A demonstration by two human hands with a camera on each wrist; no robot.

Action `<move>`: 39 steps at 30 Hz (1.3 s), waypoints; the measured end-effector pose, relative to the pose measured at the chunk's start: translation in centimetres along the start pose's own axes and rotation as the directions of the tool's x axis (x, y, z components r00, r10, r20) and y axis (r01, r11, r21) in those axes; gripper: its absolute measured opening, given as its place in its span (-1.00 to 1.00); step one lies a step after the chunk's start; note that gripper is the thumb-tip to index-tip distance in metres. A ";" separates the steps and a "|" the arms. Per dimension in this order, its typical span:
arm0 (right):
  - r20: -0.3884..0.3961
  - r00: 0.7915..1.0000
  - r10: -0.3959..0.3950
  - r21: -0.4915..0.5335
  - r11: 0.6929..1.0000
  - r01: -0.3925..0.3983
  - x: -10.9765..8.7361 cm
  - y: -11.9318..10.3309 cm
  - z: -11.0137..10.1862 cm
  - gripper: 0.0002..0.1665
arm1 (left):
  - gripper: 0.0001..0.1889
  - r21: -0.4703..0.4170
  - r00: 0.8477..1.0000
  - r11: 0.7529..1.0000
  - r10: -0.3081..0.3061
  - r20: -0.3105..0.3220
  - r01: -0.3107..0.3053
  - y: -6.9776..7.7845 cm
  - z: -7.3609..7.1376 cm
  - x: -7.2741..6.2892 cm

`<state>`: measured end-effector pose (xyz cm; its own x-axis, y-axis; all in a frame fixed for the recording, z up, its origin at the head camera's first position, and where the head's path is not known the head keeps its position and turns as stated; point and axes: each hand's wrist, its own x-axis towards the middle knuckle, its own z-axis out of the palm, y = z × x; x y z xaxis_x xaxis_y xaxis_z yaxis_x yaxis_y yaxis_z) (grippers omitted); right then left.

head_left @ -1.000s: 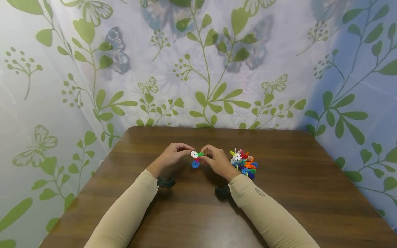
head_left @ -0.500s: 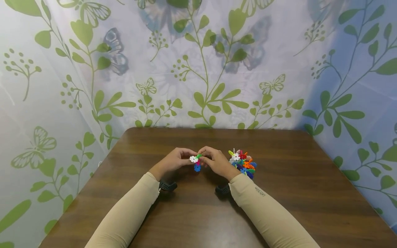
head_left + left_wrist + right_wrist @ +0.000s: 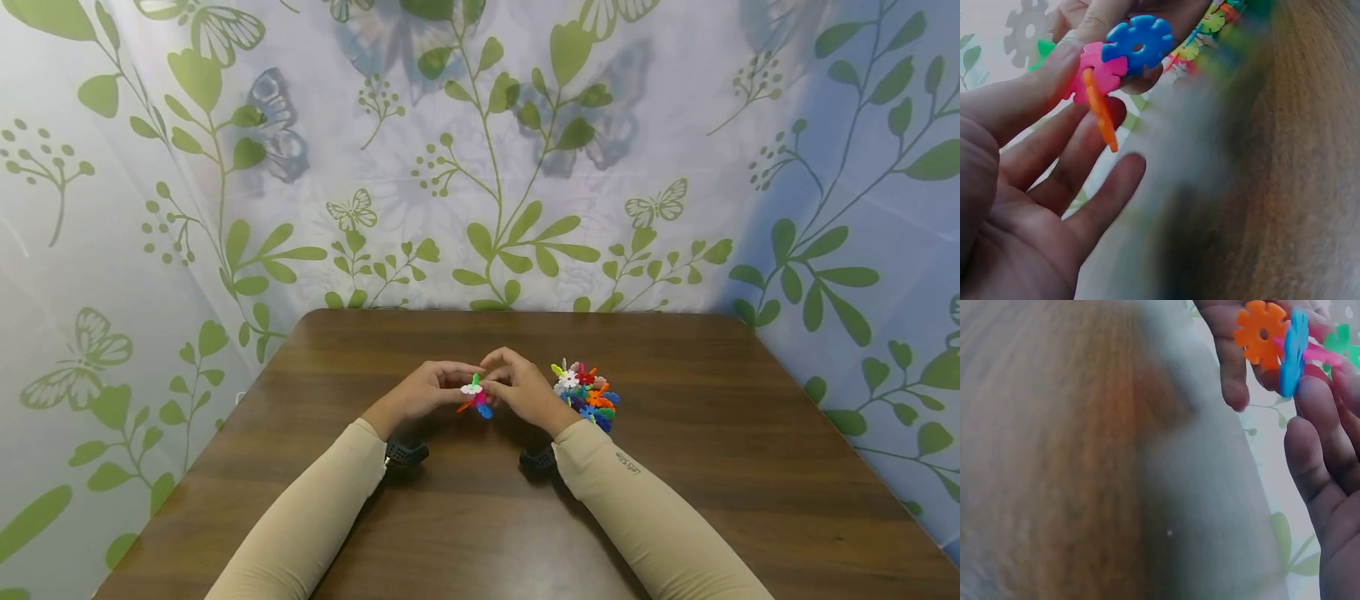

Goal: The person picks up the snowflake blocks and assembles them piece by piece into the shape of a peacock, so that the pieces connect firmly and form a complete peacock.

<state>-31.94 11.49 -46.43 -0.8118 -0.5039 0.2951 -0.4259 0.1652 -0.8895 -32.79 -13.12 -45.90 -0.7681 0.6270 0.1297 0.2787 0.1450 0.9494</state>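
Between the two hands is a small cluster of joined, notched plastic building discs. A pink disc links to a blue disc and an orange disc. On the same cluster are a white disc and a green disc, partly covered by fingers. My left hand pinches the cluster by the pink disc under its thumb, its lower fingers spread away in the left wrist view. From the other side, my right hand holds the cluster between thumb and fingertips.
To the right of the right hand, a pile of multicoloured discs lies on the brown wooden table. A leaf-and-butterfly patterned curtain hangs behind the table. Dark wrist devices sit under both wrists.
The hands have drawn slightly closer together, the left moving right and a little down. The cluster has turned: its white disc now lies flatter and the orange disc shows.
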 end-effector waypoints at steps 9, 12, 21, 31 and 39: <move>-0.130 0.988 -0.084 -0.239 0.970 0.051 -0.5 -0.7 0.2 -0.80 | -0.71 0.005 0.998 1.000 0.012 -0.066 -0.012 -0.1 0.2 -0.3; -0.218 0.960 -0.176 -0.351 0.932 0.091 -1.0 -1.5 -0.4 -0.85 | -0.72 0.000 0.994 1.000 -0.003 -0.109 0.003 -0.4 -0.1 -0.5; -0.397 0.875 -0.276 -0.515 0.856 0.037 -4.1 -3.7 -6.1 -0.92 | -0.77 -0.019 0.977 0.998 -0.060 -0.202 0.057 -0.9 -0.8 -0.7; -0.249 0.956 0.157 -0.556 0.785 -0.274 -6.0 -2.5 -10.7 -0.75 | -0.84 -0.026 0.971 0.991 -0.137 -0.195 0.134 -1.1 -1.1 -0.6; -0.257 0.948 0.187 -0.542 0.785 -0.301 -6.3 -2.8 -11.2 -0.74 | -0.83 0.022 0.975 0.991 -0.124 -0.185 0.130 -0.7 -1.0 -0.5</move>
<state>-30.14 23.67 -41.93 -0.9519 -0.2292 0.2034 -0.3061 0.7406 -0.5982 -33.18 -14.31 -46.34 -0.8902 0.4514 0.0620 0.1891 0.2422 0.9516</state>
